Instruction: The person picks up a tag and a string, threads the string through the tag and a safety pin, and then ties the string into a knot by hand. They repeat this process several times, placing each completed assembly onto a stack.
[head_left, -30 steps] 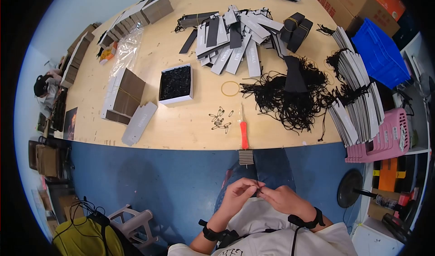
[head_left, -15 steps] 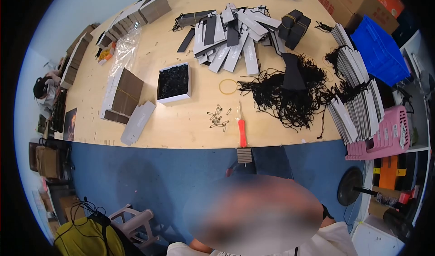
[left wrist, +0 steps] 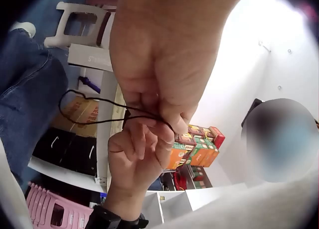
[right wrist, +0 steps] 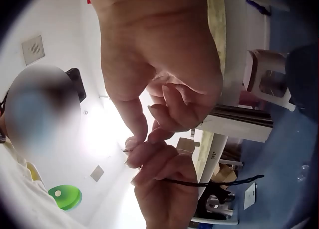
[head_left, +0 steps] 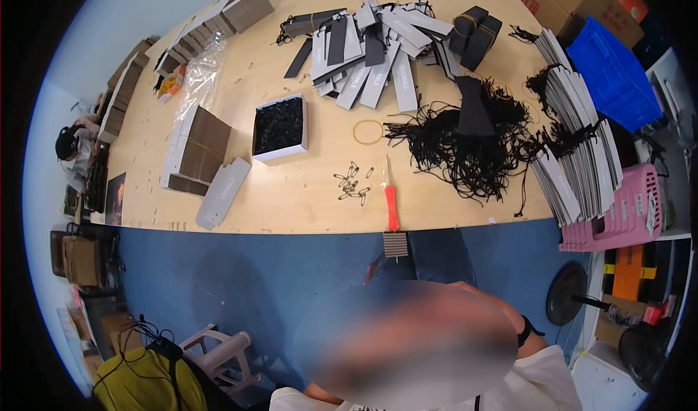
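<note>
Both hands meet fingertip to fingertip in front of the body, holding a thin black cord [left wrist: 94,122]. In the left wrist view my left hand [left wrist: 164,74] comes from above, its thumb and fingers pinching the cord, whose loop hangs out to the side. My right hand [left wrist: 137,149] reaches in from below with curled fingers, pinching at the same spot. From the right wrist view, the cord [right wrist: 219,184] trails out of the left hand [right wrist: 167,179], while the right thumb and index finger press together beside its fingertips. A blurred patch hides most of both hands in the head view.
On the table [head_left: 305,200] are a red-handled awl [head_left: 392,207], small metal pins [head_left: 352,185], a box of black pieces [head_left: 280,131], a heap of black cords [head_left: 465,156] and grey tags [head_left: 378,62]. A pink basket [head_left: 632,207] stands at the right.
The head view has shifted slightly. The hands, seen pinching together one second ago, are now covered by a blurred patch. Things on the table have not moved.
</note>
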Available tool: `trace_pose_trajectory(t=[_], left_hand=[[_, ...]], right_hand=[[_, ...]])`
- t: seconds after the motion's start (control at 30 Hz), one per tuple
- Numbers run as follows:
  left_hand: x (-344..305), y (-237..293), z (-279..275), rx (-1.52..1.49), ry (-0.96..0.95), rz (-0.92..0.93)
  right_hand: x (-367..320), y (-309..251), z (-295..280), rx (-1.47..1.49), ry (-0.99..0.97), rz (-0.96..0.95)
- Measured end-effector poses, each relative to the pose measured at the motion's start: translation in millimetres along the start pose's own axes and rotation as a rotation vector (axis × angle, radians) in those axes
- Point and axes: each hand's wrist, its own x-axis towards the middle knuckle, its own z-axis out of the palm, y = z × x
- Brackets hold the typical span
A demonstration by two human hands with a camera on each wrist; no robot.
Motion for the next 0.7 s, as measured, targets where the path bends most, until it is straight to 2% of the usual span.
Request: trace_pose_trajectory(t=[0.03, 0.1, 0.13, 0.17, 0.2, 0.27, 0.3, 0.4, 0.53, 0.63, 0.7], left_hand=[[1, 7, -2, -0.003, -0.003, -0.008], [9, 31, -3, 0.209, -0.08, 0.153], [11, 41, 4, 0.172, 0.001, 0.069], [10, 48, 5, 0.166, -0.004, 0.06], [9, 53, 5, 0.29, -0.021, 0.126], [9, 52, 7, 0.443, -0.022, 0.301], [8, 50, 9, 0.439, -0.021, 0.295], [7, 46, 10, 0.371, 0.024, 0.241], [7, 43, 4, 0.323, -0.038, 0.201], [9, 32, -3, 0.23, -0.068, 0.202], [8, 20, -5, 0.184, -0.067, 0.224]], right_hand=[[-1, -9, 2, -0.041, -0.043, -0.008], [-3, -24, 5, -0.068, -0.083, -0.012], [-3, -31, 6, -0.091, -0.142, -0.074], [-3, -36, 7, -0.115, -0.201, -0.137], [-1, -40, 8, -0.113, -0.22, -0.22], [0, -45, 9, -0.15, -0.222, -0.27], [0, -45, 9, -0.197, -0.228, -0.325], [0, -43, 4, -0.193, -0.256, -0.283], [3, -34, 1, -0.177, -0.254, -0.339], [4, -31, 1, -0.265, -0.219, -0.387], [4, -29, 1, -0.424, -0.121, -0.397]])
